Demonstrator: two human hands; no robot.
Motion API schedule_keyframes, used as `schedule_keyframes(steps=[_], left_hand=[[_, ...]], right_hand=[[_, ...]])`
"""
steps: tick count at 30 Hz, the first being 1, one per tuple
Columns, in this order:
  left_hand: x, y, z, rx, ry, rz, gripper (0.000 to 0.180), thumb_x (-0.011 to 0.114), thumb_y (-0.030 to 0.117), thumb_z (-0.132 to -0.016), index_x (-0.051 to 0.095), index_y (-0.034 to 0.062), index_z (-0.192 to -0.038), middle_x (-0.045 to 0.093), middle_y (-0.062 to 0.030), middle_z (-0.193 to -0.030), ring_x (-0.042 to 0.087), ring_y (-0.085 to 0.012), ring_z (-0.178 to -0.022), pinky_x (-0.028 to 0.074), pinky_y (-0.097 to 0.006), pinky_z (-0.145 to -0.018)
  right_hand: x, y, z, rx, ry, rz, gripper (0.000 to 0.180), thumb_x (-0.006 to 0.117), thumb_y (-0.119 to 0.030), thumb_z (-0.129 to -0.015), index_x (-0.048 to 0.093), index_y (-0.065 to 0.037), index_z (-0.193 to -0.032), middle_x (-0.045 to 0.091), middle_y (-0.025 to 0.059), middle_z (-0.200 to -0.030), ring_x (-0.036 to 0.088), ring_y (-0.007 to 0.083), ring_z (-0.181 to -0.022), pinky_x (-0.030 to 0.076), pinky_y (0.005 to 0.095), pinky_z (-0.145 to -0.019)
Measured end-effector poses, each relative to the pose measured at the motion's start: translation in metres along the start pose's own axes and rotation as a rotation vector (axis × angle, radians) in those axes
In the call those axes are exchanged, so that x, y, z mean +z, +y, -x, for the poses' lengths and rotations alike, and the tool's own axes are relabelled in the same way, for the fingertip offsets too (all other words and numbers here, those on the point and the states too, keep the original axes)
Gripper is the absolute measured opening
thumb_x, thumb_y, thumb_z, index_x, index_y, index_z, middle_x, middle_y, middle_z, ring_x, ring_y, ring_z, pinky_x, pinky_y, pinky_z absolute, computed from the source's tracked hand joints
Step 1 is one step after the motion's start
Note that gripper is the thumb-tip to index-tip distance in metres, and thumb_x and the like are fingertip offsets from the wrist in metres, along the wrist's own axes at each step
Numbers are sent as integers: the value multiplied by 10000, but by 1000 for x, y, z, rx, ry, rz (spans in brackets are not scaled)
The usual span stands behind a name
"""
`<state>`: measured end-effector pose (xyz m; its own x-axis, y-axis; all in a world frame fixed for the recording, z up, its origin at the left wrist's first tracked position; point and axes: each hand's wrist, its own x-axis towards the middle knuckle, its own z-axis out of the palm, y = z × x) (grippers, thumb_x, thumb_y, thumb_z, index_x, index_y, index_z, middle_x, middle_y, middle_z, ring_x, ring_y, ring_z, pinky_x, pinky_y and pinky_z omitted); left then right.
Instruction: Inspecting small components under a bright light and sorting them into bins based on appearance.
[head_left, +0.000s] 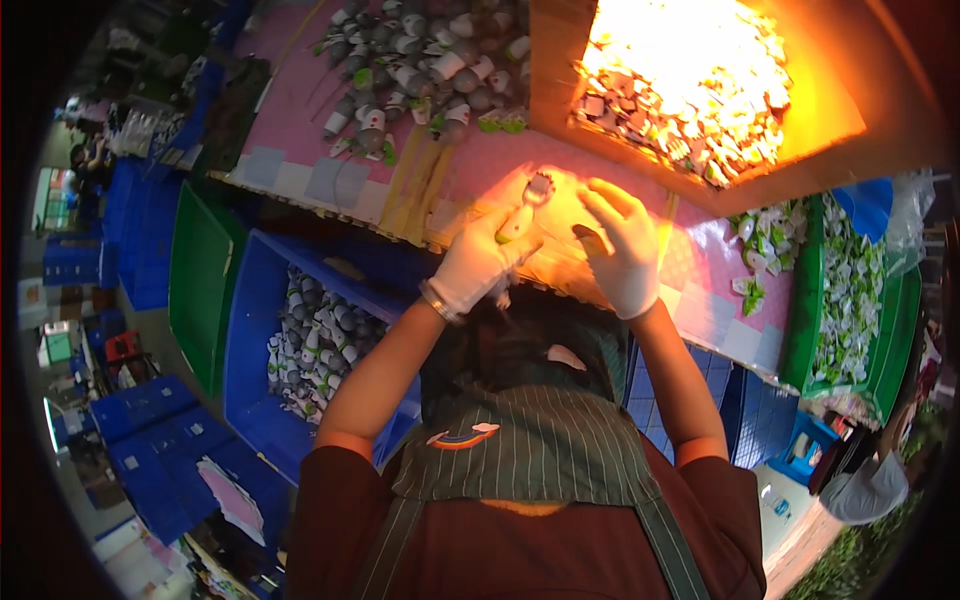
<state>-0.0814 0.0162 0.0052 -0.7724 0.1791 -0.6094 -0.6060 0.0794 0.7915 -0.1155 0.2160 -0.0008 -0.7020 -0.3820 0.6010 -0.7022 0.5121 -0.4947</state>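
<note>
My left hand [470, 262], in a white glove, grips a small white plastic piece [518, 222] with a green mark and a grey, toothed end pointing up and away from me. Its exact kind I cannot make out. To its right, my gloved right hand [628, 255] is held up, fingers apart, holding nothing and not touching the piece. Both hands are above the near edge of the pink-covered table [345, 218]. On the far left of the table lies a heap of grey-and-white plastic pieces [440, 65], with some green tags among them.
A cardboard box [840, 130] of small pieces, glaring under bright light, stands far right. Small green-and-white parts [765, 240] lie beside a green bin [805, 330] at right. Below the table's left edge, a blue bin [250, 340] holds many grey-and-white pieces.
</note>
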Motion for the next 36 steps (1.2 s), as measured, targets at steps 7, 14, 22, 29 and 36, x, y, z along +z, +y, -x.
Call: schedule_keyframes(steps=[7,14,22,29,36], left_hand=[[-12,-14,-45,724,730,-777,390,741,269,-735,634,78,-1058,605,-180,-977,581,-370,-903,463,-454,-769],[-95,36,-46,816,1283,-1016,257,684,200,-746,630,97,-976,592,-164,-945,569,-356,-904,459,-470,-750],[-181,37,-54,571,1106,-930,306,656,161,-755,629,20,-1025,635,-223,-884,620,-356,-741,497,-418,-645],[-128,28,-2,944,614,-444,384,649,166,-845,576,-21,-1172,634,-72,-879,606,-204,-672,516,-329,-630],[-5,15,43,277,-112,674,292,650,253,-885,592,31,-1065,623,-83,-855,618,-168,-716,508,-290,-636]], right_hand=[[8,2,23,172,55,-32,444,724,70,-710,626,-62,-1122,618,111,-1105,619,205,-864,507,285,-685],[9,2,42,327,33,-172,434,695,87,-732,620,-49,-1137,621,91,-1099,605,158,-836,506,272,-691],[12,-15,32,344,56,-281,392,656,115,-759,619,-33,-1120,626,108,-1088,625,146,-822,522,255,-709],[18,-26,26,664,-39,-632,311,602,-77,-903,567,9,-1200,632,98,-1050,623,136,-831,502,259,-768],[16,-34,1,941,-135,-1030,486,530,-367,-962,524,33,-1239,604,49,-914,564,105,-727,457,234,-645]])
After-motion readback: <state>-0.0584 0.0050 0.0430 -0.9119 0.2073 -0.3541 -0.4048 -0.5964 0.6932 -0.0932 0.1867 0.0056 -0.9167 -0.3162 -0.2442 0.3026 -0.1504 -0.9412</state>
